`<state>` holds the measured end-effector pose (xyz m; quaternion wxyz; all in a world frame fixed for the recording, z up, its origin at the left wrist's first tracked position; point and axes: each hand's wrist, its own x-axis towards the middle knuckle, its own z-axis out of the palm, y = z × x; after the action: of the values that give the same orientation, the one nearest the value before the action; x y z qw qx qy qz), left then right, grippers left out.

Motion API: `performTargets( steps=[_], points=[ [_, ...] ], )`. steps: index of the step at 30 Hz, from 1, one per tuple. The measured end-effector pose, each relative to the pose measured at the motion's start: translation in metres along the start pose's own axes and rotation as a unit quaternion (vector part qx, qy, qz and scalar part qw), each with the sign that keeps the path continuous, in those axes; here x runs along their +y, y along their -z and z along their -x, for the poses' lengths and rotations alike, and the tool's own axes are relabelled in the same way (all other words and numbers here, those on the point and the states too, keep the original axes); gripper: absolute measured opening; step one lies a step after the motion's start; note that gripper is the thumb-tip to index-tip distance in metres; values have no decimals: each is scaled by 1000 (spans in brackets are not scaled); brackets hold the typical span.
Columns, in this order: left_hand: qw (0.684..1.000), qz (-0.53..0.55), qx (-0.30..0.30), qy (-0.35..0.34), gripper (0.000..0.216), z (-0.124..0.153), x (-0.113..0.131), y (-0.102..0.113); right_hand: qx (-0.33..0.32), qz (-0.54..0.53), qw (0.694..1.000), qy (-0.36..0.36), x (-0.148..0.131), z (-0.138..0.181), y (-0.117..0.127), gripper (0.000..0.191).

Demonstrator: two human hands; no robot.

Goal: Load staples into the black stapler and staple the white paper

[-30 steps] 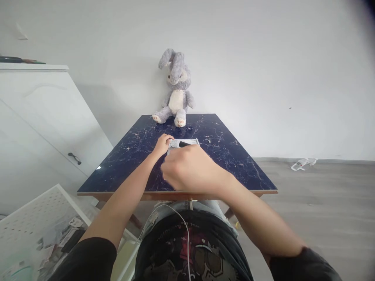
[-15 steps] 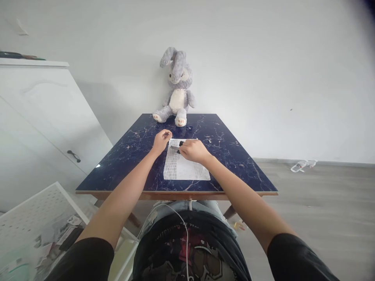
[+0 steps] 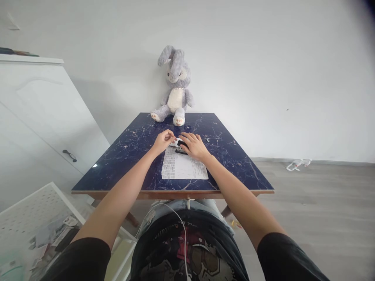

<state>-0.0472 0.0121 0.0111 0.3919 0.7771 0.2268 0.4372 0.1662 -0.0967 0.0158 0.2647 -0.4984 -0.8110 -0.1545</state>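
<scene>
A white sheet printed with a grey pattern (image 3: 183, 167) lies flat on the dark blue marbled table (image 3: 129, 156). At the sheet's far edge sits a small black object (image 3: 182, 147), partly hidden under my right hand (image 3: 193, 146), whose fingers are stretched out over it. My left hand (image 3: 164, 140) is at the sheet's far left corner, fingertips pinched together on something too small to name. A tiny dark piece (image 3: 207, 140) lies on the table just right of my right hand.
A grey plush rabbit (image 3: 174, 89) sits at the table's far edge against the wall. A white cabinet (image 3: 38, 113) stands on the left, a white perforated board (image 3: 35, 218) with clutter below it. A plastic bottle (image 3: 296, 164) lies on the floor at right.
My right hand moved from near my body out to the sheet's far edge and opened its fingers over the black object. The sheet, raised before, now lies flat.
</scene>
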Motion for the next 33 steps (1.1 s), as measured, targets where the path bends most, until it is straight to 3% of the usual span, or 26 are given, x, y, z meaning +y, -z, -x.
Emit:
performTargets(
  steps=[6,16,26,33],
  points=[
    [993,-113,-29,-24,33,-1,-6,5,-64,-145,985,-65,19,6,-10,39],
    [986,-87,-137,49,36,1,-19,9,-77,-226,966,-94,26,10,-12,30],
    [978,-138,-155,21,22,-2,-20,12,-74,-229,967,-88,25,10,-11,28],
    [982,-140,-121,26,17,-2,-18,12,-76,-230,966,-91,25,10,-9,28]
  ],
)
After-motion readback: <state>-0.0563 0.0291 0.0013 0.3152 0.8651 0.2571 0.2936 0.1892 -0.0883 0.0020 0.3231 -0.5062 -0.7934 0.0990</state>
